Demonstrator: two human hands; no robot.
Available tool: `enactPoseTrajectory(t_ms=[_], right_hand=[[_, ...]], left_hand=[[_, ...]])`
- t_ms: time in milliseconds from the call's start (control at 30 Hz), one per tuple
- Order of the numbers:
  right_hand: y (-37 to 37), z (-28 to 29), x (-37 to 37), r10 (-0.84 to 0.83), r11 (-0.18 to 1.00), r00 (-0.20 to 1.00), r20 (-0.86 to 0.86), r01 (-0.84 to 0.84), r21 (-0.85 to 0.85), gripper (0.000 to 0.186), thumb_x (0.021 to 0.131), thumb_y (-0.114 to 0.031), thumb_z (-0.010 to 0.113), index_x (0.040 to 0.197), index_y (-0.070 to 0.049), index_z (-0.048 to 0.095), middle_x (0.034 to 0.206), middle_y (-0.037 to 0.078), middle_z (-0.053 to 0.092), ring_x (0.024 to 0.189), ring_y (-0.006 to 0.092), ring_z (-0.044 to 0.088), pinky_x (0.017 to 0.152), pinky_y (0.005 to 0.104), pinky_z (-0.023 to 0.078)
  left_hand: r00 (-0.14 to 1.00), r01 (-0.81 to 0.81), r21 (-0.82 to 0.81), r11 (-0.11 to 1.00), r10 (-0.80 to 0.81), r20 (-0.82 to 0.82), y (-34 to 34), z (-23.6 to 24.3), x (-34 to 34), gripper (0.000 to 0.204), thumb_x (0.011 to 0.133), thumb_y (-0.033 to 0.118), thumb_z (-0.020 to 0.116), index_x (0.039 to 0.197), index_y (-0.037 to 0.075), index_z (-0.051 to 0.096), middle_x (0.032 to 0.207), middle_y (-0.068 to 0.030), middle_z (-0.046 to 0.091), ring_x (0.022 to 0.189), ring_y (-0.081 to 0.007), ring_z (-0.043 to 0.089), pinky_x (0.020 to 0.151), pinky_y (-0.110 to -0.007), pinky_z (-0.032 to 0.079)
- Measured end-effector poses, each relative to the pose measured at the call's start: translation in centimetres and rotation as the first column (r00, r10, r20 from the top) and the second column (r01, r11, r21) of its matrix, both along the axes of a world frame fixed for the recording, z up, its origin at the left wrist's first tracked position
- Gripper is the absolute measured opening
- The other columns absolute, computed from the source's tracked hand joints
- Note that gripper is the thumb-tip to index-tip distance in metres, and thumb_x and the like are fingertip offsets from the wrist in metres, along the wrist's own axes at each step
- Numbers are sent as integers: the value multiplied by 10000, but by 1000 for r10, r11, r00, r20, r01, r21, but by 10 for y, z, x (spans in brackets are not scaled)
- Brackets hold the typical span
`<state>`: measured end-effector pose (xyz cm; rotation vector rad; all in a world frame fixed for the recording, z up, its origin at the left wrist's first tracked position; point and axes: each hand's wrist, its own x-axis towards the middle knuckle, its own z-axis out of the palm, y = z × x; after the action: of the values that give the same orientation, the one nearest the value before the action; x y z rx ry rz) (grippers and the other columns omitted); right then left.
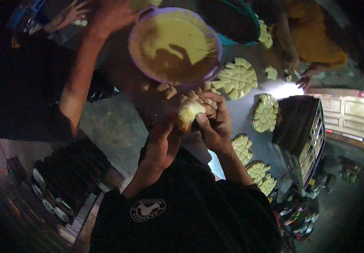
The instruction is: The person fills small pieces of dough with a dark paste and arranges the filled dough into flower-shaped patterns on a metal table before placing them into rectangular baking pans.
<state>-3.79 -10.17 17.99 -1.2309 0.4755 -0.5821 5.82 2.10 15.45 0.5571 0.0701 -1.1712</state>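
2 hands [216,123] [161,145] at dough [190,111] | rounds [265,113] on grey sfc. [244,116] | rack [310,147] R-side

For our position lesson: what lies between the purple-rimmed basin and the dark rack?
In the head view, a pale segmented round, then a second round nearer the rack.

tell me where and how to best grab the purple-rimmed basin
Take the purple-rimmed basin by opposite sides of its rim, probably best from left and right at once: its mouth is round and wide, and it holds pale yellow contents, so a one-sided lift could tip it.
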Motion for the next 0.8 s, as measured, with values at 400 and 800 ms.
enactPoseTrajectory(t_ms=[400,800], right_hand=[[-1,49,-166,-190,619,980,-50,80,-782,306,790,38,756,1088,-5,698,1299,176,601,1120,286,644,884,344,544],[20,51,-258,-68,292,977,-203,-175,-940,407,829,-65,684,1232,-15,663,1356,121,576,1088,277,612,911,368,523]], left_hand=[[833,139,46,989,-142,535,-20,52,-128,457,936,105,666,1356,-39,556,1400,-110,555,1265,-204,528,1080,-353,405],[680,-26,406,913,-282,677,5,17,-202,253,967,215,651,1102,16,729,995,-89,739,884,-112,659,786,-272,510]])
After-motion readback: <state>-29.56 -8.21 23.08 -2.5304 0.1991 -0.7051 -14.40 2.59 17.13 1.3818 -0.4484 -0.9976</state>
